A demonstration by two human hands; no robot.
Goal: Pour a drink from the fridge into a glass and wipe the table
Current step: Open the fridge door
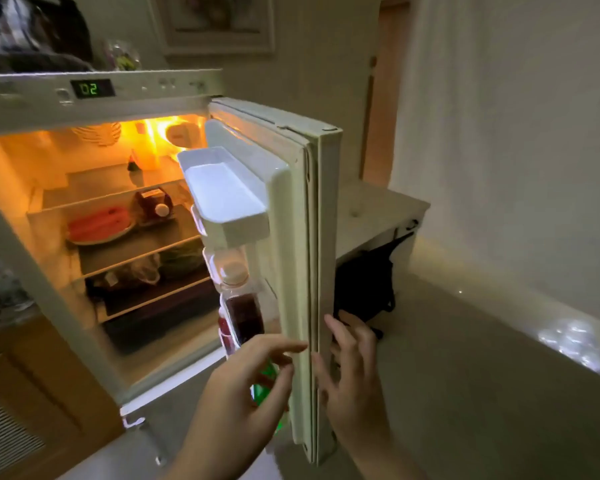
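Note:
A small white fridge (94,109) stands open, lit orange inside. Its door (323,237) swings out toward me, edge on. In the door's lower rack stands a clear bottle of dark red drink (241,306) with a pale cap, and below it a green bottle (265,386) shows behind my fingers. My left hand (246,386) is inside the door, fingers spread, just in front of the green bottle and holding nothing. My right hand (352,372) rests with loose fingers against the door's outer edge.
Fridge shelves hold a plate of red food (99,225), a dark jar (153,202) and bagged items. An empty white door tray (222,192) sits up top. A low white table (378,216) with a black bag (364,289) under it stands behind the door. Wooden cabinet at left.

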